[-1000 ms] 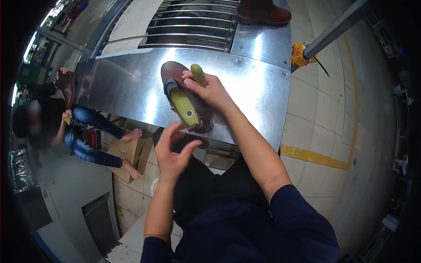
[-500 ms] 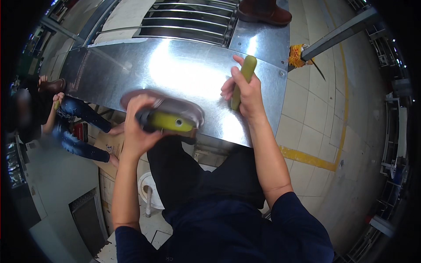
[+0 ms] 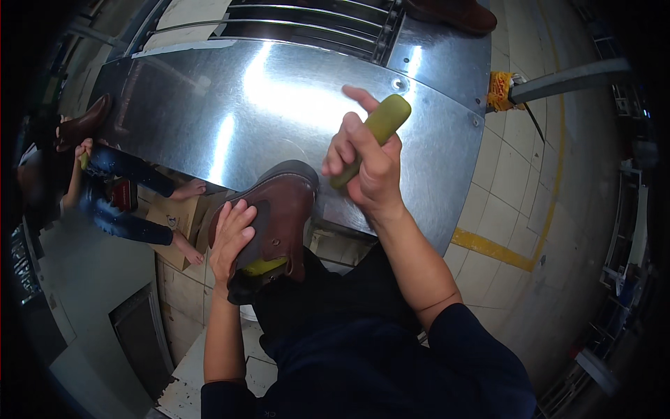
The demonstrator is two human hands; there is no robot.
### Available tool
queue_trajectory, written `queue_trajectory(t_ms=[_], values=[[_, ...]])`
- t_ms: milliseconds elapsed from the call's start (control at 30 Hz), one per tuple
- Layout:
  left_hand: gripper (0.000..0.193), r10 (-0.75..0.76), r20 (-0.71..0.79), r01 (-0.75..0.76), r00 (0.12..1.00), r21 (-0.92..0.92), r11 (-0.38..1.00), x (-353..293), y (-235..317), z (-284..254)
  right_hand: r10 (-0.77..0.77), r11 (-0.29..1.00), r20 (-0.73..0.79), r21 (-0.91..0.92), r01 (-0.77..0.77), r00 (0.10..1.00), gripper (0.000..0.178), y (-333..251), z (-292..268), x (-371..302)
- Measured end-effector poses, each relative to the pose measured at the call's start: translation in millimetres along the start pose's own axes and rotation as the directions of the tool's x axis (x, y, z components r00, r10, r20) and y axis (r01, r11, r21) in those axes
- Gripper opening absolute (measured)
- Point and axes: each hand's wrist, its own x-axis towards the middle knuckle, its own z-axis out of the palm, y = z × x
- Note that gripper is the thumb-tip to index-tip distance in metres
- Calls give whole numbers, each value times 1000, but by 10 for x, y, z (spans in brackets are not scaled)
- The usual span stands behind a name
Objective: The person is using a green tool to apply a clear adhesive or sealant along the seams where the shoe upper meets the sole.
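My left hand [image 3: 232,241] holds a brown leather ankle boot [image 3: 287,209] by its side, fingers laid over the dark elastic panel and thumb out of sight. The boot is tilted, its dark sole turned up to the near edge of the metal bench and its opening towards my lap. Inside that opening shows a yellow-green shoe last [image 3: 264,267]. To the right, above the bench, my right hand [image 3: 373,157] is closed around an olive-green rounded bar [image 3: 388,120], with the index finger stretched out. The bar and the boot are apart.
The metal bench [image 3: 174,133] has a roller section [image 3: 307,29] behind it. Another brown boot [image 3: 460,15] stands at the far right. On the left, a co-worker's hand [image 3: 85,148] is near a brown boot [image 3: 85,124]. A post with yellow wrapping [image 3: 500,91] stands right.
My left hand has turned the boot from sole-edge view to side view, drawing it nearer my lap. My right hand has come left and closer with the green bar, which leans over more.
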Motion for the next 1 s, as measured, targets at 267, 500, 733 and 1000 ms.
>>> queue_trajectory(t_ms=[267, 500, 733, 1000], values=[[46, 15, 25, -13, 1000, -103, 995, 69, -181, -41, 140, 923, -12, 362, -126, 990, 27, 119, 133, 311], [34, -12, -18, 10, 1000, -104, 994, 174, -162, -11, 207, 924, -75, 341, -170, 976, 26, 148, 199, 372], [24, -40, -32, 39, 999, -59, 997, 95, -128, 5, -18, 990, -92, 139, 31, 996, 22, 223, 349, 206], [59, 26, 10, -25, 1000, -69, 997, 201, -210, -5, 156, 960, -68, 245, -135, 985, 25, 167, 309, 350]])
